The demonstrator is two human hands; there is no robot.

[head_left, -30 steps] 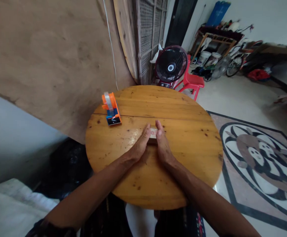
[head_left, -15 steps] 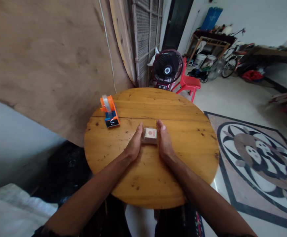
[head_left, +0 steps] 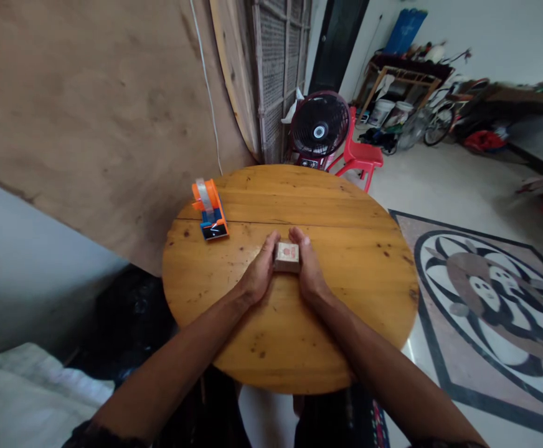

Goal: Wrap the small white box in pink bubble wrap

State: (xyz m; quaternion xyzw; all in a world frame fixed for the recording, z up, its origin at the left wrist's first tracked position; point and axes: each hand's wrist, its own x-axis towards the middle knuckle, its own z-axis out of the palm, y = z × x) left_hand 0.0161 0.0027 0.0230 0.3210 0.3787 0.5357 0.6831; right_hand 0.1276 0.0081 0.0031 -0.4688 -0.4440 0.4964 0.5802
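Observation:
A small box-shaped pack [head_left: 287, 254] lies on the round wooden table [head_left: 290, 345]. Its pale top bears a reddish print and its front side is brownish. Clasped between my two hands, it still rests on the wood. My left hand [head_left: 259, 270] is pressed along its left side, fingers together and pointing forward. Against the right side lies my right hand [head_left: 311, 264], held the same way. The inner faces of both hands are hidden.
An orange and blue tape dispenser [head_left: 210, 210] stands at the table's left edge. Beyond the table are a fan [head_left: 319, 127] and a red chair [head_left: 363, 152]. A large wooden board [head_left: 113, 118] leans at the left.
Both hands have come inward, closing the gaps beside the pack, and now press on its sides. The pack sits straighter between them. The view has shifted slightly.

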